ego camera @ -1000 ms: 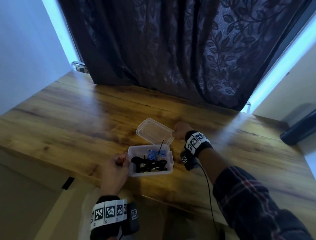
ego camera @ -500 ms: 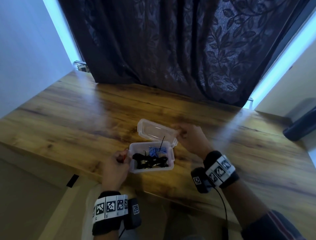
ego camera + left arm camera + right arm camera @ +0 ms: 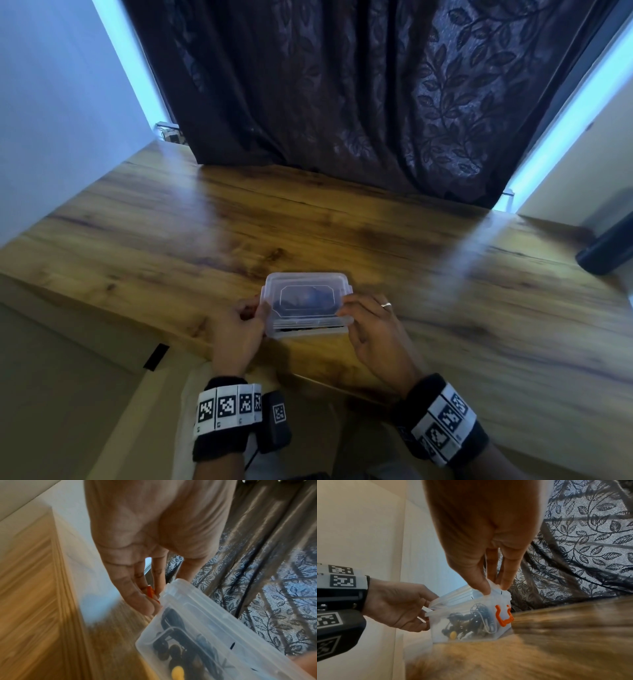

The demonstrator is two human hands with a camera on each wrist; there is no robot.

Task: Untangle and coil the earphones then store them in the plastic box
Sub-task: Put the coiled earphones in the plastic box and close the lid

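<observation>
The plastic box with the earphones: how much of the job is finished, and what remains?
Done: the black earphones lie inside the plastic box. In hand: the lid is lowered over it, the left hand at its left end, the right hand pinching its right edge. Left: a gap shows along the front, and the orange latch hangs down unfastened, so it probably needs pressing shut and clipping.

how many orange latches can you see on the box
2. One orange latch hangs unclipped on the plastic box's right end; another sits at the left end by the left hand's fingers.
</observation>
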